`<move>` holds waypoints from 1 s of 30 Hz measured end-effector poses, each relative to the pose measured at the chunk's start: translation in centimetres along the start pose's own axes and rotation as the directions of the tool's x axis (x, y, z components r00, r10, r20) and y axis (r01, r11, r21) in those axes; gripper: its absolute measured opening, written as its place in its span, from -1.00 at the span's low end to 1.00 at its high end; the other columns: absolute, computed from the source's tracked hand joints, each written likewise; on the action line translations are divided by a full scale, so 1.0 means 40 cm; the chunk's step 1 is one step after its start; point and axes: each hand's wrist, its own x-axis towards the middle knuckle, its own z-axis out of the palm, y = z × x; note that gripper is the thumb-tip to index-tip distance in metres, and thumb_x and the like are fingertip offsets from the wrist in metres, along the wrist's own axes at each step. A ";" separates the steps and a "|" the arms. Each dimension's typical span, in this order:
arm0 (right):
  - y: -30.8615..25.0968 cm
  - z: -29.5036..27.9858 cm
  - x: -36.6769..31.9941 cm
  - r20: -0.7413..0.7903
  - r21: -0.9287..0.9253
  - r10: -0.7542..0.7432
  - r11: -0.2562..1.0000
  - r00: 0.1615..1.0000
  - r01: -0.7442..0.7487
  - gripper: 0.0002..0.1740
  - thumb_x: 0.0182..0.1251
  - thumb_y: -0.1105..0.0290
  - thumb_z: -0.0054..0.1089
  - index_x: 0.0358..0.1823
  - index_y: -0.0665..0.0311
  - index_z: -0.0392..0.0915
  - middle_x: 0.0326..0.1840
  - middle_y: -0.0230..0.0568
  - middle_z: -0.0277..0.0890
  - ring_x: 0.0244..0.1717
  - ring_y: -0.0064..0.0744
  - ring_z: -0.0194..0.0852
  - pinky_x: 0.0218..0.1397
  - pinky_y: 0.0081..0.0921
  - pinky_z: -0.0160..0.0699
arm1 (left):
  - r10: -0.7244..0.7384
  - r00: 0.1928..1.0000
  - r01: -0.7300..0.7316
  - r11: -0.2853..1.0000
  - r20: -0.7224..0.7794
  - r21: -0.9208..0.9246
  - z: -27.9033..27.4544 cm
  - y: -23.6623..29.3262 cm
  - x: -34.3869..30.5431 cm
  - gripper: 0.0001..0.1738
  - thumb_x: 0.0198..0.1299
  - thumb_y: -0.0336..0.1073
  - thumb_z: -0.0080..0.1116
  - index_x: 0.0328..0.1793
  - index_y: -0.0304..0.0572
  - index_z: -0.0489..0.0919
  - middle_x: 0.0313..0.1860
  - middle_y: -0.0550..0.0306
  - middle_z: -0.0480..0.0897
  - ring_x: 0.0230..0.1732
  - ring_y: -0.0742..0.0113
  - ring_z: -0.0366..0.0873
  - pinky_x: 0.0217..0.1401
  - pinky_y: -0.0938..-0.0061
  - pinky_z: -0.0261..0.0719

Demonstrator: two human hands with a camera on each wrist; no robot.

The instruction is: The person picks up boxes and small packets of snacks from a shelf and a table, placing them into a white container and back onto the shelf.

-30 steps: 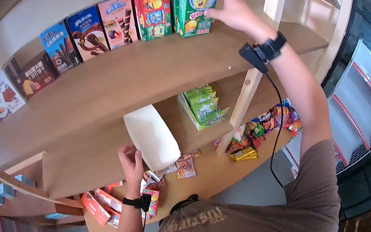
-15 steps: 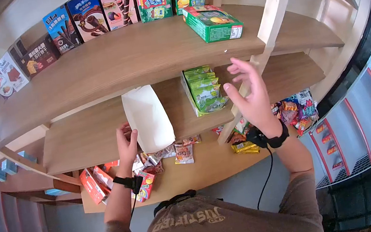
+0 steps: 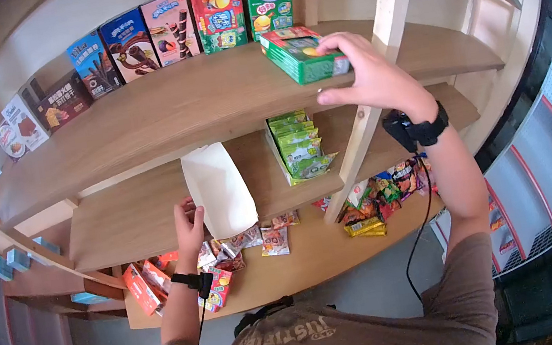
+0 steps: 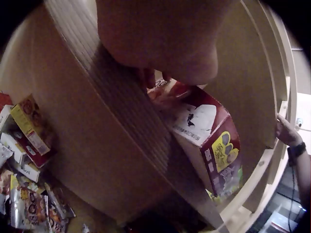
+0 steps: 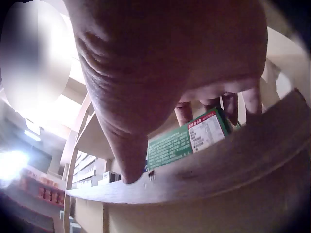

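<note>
On the upper shelf a green box [image 3: 305,59] lies flat in front of an upright green box [image 3: 270,6]. My right hand [image 3: 380,76] is at its right end, fingers over the box and thumb apart, below them by the shelf edge. In the right wrist view the fingers [image 5: 231,104] reach behind the green box [image 5: 187,141]. On the middle shelf, a long carton [image 3: 219,190] shows its white inside. My left hand [image 3: 189,228] is beside its left edge, fingers loosely bent; the left wrist view shows them near the carton's maroon printed end [image 4: 223,150], contact unclear.
Upright snack boxes [image 3: 170,29] line the upper shelf's back. Green packets [image 3: 301,147] fill a box right of the carton. A wooden post [image 3: 361,137] stands near my right hand. Loose snack packs [image 3: 274,240] and orange-red boxes [image 3: 141,288] lie below.
A green box has come down from the upright boxes and lies flat. My right hand dropped away from the upper shelf, then rose back to that box. My left hand stays beside the carton.
</note>
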 end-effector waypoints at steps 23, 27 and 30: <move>0.124 -0.055 0.418 -0.020 -0.395 0.182 0.902 0.983 -0.175 -0.37 0.14 0.26 0.19 0.30 0.18 0.35 0.26 0.10 0.34 0.26 0.00 0.34 0.32 -0.29 0.35 | 0.077 0.997 -0.075 0.994 -0.030 0.082 -0.003 -0.020 -0.001 -0.60 0.26 -0.30 0.18 0.15 -0.30 0.38 -0.17 0.03 0.58 -0.19 0.35 0.56 -0.09 0.46 0.54; 0.184 -0.039 0.441 -0.089 -0.378 0.154 0.909 0.984 -0.176 -0.48 0.19 0.26 0.13 0.23 0.17 0.45 0.24 0.10 0.37 0.22 0.00 0.42 0.26 -0.26 0.43 | 0.088 0.995 -0.086 0.996 -0.048 0.032 0.001 -0.024 -0.003 -0.58 0.24 -0.28 0.21 0.15 -0.29 0.39 -0.18 0.05 0.59 -0.20 0.37 0.57 -0.10 0.46 0.54; 0.203 -0.024 0.435 -0.063 -0.309 0.214 0.925 0.975 -0.222 -0.49 0.25 0.26 0.10 0.24 0.20 0.43 0.24 0.13 0.38 0.22 0.02 0.42 0.25 -0.26 0.43 | 0.051 0.998 -0.049 0.996 -0.028 0.070 0.002 0.006 -0.008 -0.57 0.23 -0.27 0.22 0.14 -0.31 0.40 -0.20 0.06 0.61 -0.21 0.37 0.59 -0.11 0.46 0.55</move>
